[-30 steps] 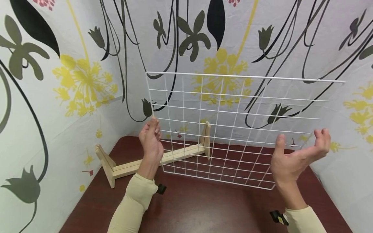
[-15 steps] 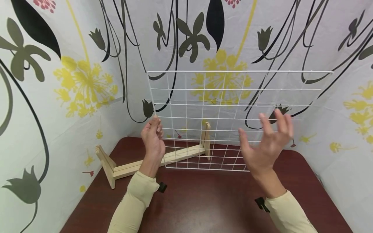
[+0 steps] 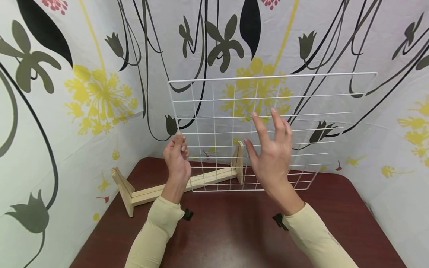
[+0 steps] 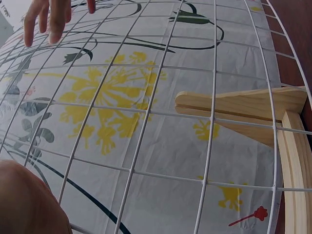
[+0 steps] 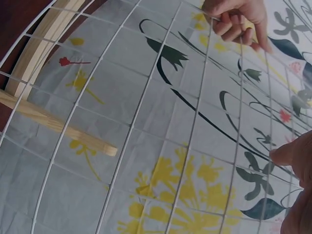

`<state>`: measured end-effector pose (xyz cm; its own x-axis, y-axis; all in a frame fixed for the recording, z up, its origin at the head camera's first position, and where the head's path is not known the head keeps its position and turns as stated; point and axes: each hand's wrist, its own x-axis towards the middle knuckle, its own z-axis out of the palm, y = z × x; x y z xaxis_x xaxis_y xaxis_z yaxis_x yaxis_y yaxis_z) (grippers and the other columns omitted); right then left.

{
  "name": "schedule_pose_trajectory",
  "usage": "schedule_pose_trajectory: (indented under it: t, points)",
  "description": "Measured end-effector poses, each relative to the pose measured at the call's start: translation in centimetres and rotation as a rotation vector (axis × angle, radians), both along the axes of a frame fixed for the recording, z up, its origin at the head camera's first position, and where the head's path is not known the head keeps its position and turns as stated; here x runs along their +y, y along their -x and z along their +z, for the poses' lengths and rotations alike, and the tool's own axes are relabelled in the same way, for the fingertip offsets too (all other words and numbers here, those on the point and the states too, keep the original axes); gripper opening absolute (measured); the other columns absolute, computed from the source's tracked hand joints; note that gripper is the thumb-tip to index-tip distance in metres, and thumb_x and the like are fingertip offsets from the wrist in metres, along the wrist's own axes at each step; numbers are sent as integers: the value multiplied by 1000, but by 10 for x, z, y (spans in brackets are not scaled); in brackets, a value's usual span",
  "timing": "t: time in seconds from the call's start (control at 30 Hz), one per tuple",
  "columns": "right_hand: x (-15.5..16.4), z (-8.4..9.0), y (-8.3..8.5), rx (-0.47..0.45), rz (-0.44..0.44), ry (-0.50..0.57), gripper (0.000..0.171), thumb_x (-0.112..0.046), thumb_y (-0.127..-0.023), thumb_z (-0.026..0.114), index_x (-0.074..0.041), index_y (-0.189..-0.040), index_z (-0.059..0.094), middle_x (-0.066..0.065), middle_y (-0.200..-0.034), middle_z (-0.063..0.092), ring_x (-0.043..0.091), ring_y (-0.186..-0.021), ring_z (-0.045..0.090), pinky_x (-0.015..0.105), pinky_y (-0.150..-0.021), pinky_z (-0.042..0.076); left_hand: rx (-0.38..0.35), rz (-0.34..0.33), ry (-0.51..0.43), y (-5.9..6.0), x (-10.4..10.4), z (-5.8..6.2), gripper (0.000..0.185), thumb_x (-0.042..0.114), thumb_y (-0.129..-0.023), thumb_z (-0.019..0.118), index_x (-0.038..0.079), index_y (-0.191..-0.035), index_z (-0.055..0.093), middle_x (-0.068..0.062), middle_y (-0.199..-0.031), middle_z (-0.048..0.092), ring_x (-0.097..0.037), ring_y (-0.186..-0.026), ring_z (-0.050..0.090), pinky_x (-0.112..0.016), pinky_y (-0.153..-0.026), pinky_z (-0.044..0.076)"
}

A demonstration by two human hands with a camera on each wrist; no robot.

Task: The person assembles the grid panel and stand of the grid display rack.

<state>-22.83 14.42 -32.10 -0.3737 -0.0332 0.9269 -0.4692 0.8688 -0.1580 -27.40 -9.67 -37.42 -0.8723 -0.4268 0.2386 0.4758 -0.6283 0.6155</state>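
Right at the left hand's point(image 3: 177, 158) fingertips, a white wire grid point(image 3: 232, 132) is hanging by its left edge. That hand is pinching the side wire between thumb and curled fingers, roughly midway down. The rest of the grid is stretching out to that hand's right, and its top edge is running well above both hands, tilting up a bit to the right. The right hand point(image 3: 273, 154) is hovering in front of the mesh with its fingers spread wide; I can't tell whether the fingertips are touching the wires. The grid's right edge is sitting well out past the right hand, and the bottom edge is running near wrist level between the two.

Behind the left wrist, a pale wooden stand point(image 3: 149, 195) is lying at an angle: one upright is standing left of that hand, the other is showing through the wires between the hands. Below both hands, dark red tabletop point(image 3: 231, 227) is opening up between the cream sleeves point(image 3: 164, 216), and more of it is running out right of the right hand to a rounded corner. Beyond the hands, flower-print cloth point(image 3: 378, 143) is closing things off at the back and both sides.
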Motion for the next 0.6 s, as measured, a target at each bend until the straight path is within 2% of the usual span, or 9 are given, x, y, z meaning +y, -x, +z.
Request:
schedule_pose_trajectory:
  t: [0.07, 0.17, 0.27, 0.47, 0.6]
  points:
    - [-4, 0, 4, -14, -8, 3, 72, -24, -91, 84, -32, -155, 52, 16, -167, 39, 51, -145, 42, 62, -118, 41, 7, 2, -5, 0, 0, 0, 28, 22, -103, 72, 11, -77, 69, 7, -63, 48, -2, -55, 37, -16, -50, 25]
    - [-8, -1, 9, -35, -21, 14, 75, -19, -91, 85, -33, -156, 50, 13, -167, 39, 48, -139, 47, 64, -101, 53, 14, 2, -1, 1, 0, 0, 28, 22, -102, 73, 12, -76, 69, 8, -62, 48, -1, -55, 37, -16, -50, 25]
    - [-10, -1, 14, -42, -21, 26, 77, -12, -90, 84, -32, -156, 50, 12, -163, 44, 45, -129, 52, 61, -88, 57, 20, -6, 11, 0, 1, -2, 29, 25, -100, 75, 13, -76, 69, 8, -61, 47, -2, -55, 37, -17, -50, 24]
    - [-9, 2, 21, -9, 20, 50, 71, -5, -88, 84, -28, -149, 56, 16, -147, 55, 43, -117, 56, 55, -94, 54, 44, -19, 25, -2, 1, -4, 28, 30, -99, 77, 13, -78, 69, 8, -62, 46, -2, -54, 36, -17, -50, 23]
    - [-7, 3, 25, 10, 59, 71, 64, -3, -88, 82, -26, -144, 61, 17, -144, 57, 43, -114, 58, 55, -98, 51, 53, -34, 36, -5, 1, -5, 25, 27, -101, 74, 12, -81, 70, 7, -63, 47, -2, -54, 36, -18, -51, 23]
